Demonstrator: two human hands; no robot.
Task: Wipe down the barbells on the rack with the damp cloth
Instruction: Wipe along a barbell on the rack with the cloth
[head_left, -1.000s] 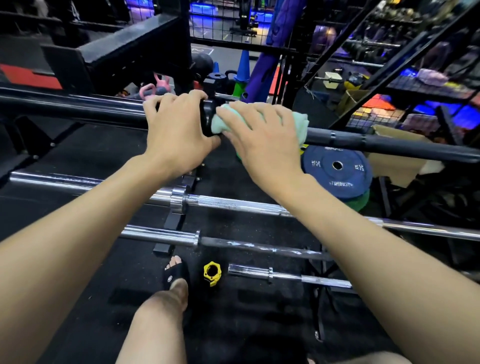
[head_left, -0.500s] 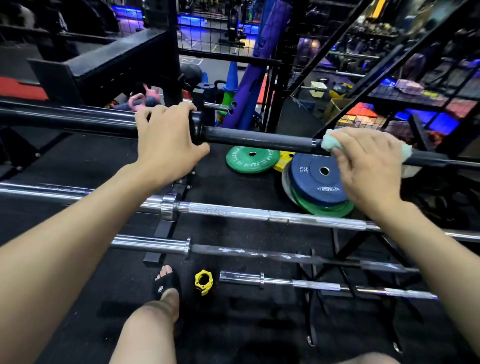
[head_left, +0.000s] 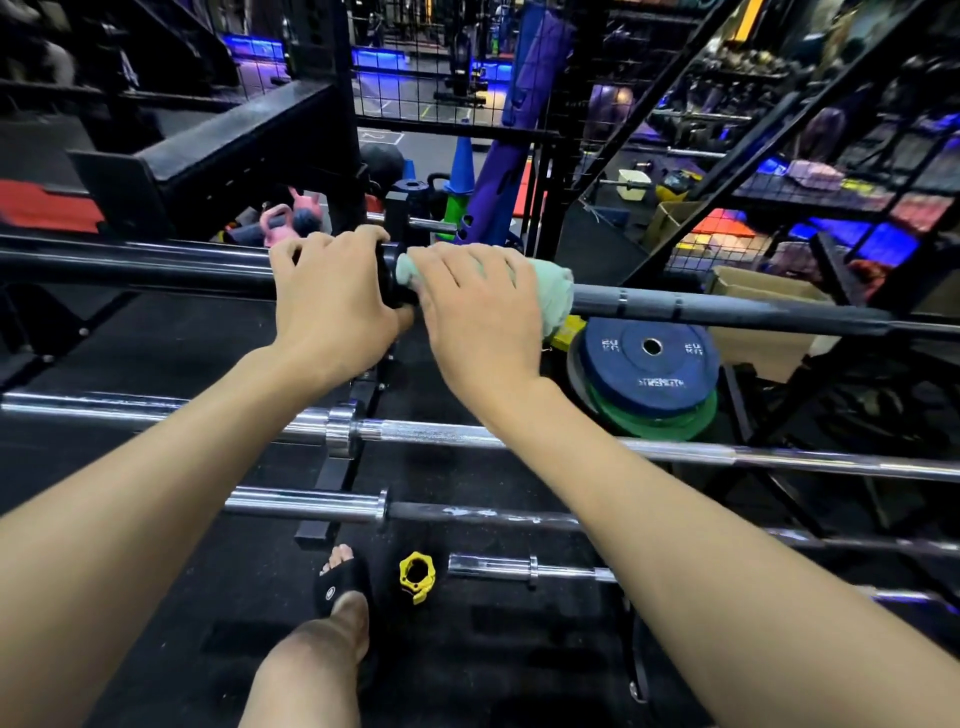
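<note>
Fingers (head_left: 462, 270) of the right hand (head_left: 480, 317) are curled over the pale green damp cloth (head_left: 553, 291), clamping it around the black barbell (head_left: 727, 309) on the top tier of the rack, hard up against the collar where shaft meets sleeve. Just on the other side of that collar, the left hand (head_left: 332, 306) grips the sleeve, its fingers wrapped over the top and steadying the bar.

To do this stroke well, I'd judge the cloth needs to stay wrapped right round the shaft, not just draped on top, with even squeeze as it runs outward along the bar away from the left hand. Rolling the bar a little with the steadying hand would bring the underside into contact. Part of the cloth bunches out past the little finger and could snag or slip free if the grip loosens.

Below the fingers, three chrome barbells (head_left: 519, 434) on the lower tiers look like they await their turn. Beyond the cloth, under the shaft, a blue plate (head_left: 649, 364) sits on a green one, and a yellow collar clip (head_left: 415, 577) lies on the floor.
</note>
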